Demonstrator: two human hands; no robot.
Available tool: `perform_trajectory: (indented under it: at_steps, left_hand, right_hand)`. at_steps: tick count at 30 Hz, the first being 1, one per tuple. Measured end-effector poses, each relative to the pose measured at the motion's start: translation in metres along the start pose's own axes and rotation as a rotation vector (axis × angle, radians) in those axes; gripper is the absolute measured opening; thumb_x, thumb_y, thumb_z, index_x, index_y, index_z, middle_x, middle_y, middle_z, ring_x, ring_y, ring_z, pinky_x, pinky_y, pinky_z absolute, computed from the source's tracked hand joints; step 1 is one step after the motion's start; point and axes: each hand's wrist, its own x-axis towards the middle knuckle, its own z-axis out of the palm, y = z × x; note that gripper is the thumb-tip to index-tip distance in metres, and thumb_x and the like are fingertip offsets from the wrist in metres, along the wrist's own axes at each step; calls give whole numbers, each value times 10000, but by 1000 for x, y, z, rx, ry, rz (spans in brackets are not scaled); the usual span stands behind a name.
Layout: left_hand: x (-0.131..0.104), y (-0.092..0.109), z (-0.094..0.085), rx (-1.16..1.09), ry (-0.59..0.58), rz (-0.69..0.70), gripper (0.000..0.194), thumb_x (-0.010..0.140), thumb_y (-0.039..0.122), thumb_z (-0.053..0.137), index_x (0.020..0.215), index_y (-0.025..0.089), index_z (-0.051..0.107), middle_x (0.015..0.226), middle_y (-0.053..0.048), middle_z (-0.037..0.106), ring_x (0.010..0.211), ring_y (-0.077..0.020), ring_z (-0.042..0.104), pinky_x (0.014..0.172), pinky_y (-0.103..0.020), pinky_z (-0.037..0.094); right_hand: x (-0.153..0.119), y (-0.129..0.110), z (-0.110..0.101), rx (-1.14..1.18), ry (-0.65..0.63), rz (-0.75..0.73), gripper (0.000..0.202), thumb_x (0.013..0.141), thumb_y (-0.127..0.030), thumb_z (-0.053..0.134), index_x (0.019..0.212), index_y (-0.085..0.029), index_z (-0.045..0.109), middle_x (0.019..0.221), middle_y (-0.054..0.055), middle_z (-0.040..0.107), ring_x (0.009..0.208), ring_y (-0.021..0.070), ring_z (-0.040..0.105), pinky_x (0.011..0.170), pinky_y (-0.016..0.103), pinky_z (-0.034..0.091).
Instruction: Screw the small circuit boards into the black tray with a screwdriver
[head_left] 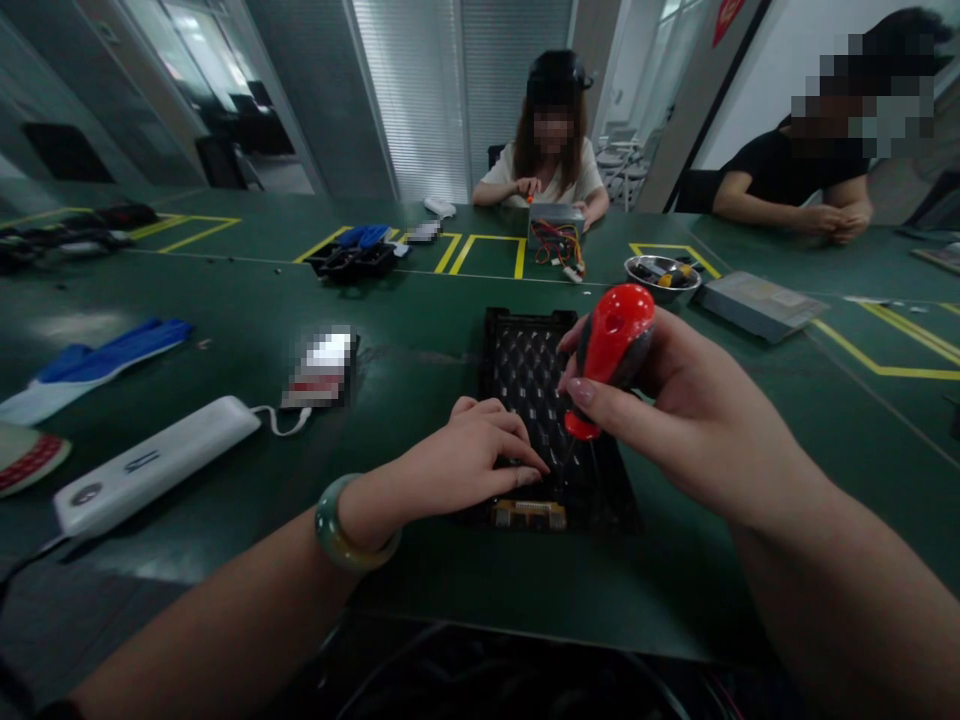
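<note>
My right hand point(675, 400) is closed around the red and black handle of a screwdriver point(619, 325), held tilted over a black plastic panel point(517, 355). The screwdriver's shaft points down towards the panel, and its tip is hard to make out against the black. Bent low over the same panel is my left hand point(480, 450), with thumb and forefinger pinched together near the shaft. Whatever lies between those fingertips is hidden. A small yellowish circuit board point(529, 515) sits at the panel's near end, just below my left hand.
Left of the panel lie a white power strip point(161, 465), a phone point(322, 368) and a blue-white glove point(97, 365). Beyond are a black tray point(352, 262), a metal bowl of tools point(663, 275) and a grey flat case point(761, 305). Two people sit across the green table point(420, 320).
</note>
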Motion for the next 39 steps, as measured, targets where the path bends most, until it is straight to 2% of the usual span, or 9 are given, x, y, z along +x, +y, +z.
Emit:
perform_trajectory:
  at_steps: [10, 26, 33, 39]
  left_hand:
    - [0, -1, -1, 14, -3, -1, 177, 962, 366, 620, 1055, 345, 769, 1067, 22, 715, 1044, -216, 549, 895, -401, 250]
    - [-1, 0, 0, 14, -7, -17, 173, 962, 371, 623, 1059, 364, 767, 1082, 42, 730, 1094, -221, 538, 917, -405, 256]
    - [-1, 1, 0, -1, 8, -9, 167, 959, 393, 631, 1045, 367, 771, 1145, 36, 717, 1132, -231, 537, 944, -408, 270]
    - [-3, 2, 0, -27, -11, 34, 172, 956, 383, 635, 1044, 333, 774, 1089, 10, 720, 1089, -231, 556, 967, -421, 278]
  right_hand:
    - [5, 4, 2, -28, -20, 7, 282, 882, -325, 690, 1136, -226, 614, 1040, 19, 680, 912, 206, 650, 782, 362, 555]
    - [3, 1, 2, -65, -44, 8, 257, 888, -353, 681, 1101, -225, 614, 988, 1, 686, 844, 181, 651, 699, 323, 531]
    - [4, -3, 2, -111, -79, -19, 218, 861, -313, 692, 1033, -207, 609, 961, 6, 683, 812, 177, 638, 705, 325, 522]
    - [0, -7, 0, -147, -122, -28, 231, 835, -290, 712, 1018, -208, 598, 939, 4, 673, 792, 172, 618, 690, 312, 501]
